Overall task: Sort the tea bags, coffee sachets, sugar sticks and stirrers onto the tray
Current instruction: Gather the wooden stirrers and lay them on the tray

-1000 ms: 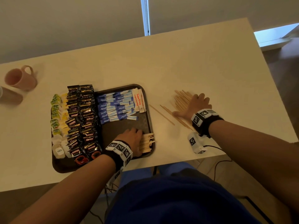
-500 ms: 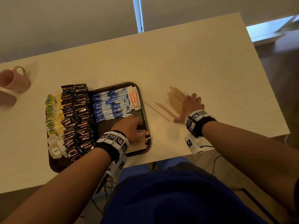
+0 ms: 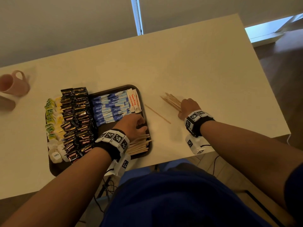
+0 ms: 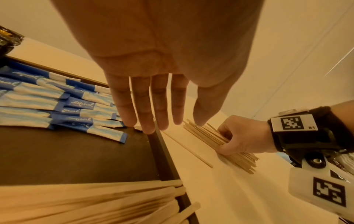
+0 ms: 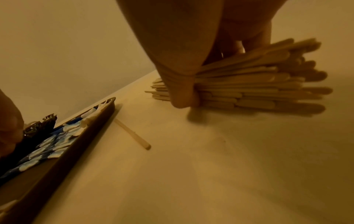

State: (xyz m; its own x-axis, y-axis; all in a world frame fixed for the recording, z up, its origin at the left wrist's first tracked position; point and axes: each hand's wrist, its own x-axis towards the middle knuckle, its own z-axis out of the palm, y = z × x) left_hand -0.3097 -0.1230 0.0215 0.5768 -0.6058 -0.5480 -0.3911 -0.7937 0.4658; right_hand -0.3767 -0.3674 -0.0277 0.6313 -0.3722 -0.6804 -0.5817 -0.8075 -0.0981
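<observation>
A dark brown tray [image 3: 145,104] holds tea bags [image 3: 52,118] at the left, black coffee sachets [image 3: 77,122], blue and white sugar sticks [image 3: 111,108] and a pile of wooden stirrers [image 3: 139,145] at its near right corner. My left hand [image 3: 142,124] hovers over the tray's bare part, its fingers [image 4: 145,109] straight and holding nothing. On the table to the right, my right hand [image 3: 187,104] grips a loose bundle of stirrers [image 3: 171,99], thumb [image 5: 182,97] curled against its side. One single stirrer [image 3: 157,114] lies between tray and bundle.
A pink mug [image 3: 14,84] stands at the far left of the white table [image 3: 196,71]. The table's near edge runs just behind both wrists, and its right edge lies beyond the bundle. Cables hang under the table.
My left hand lifted off the tray's stirrers and moved toward the sugar sticks. My right hand went from lying flat on the loose stirrers to curling round them; one of two stray stirrers joined the bundle.
</observation>
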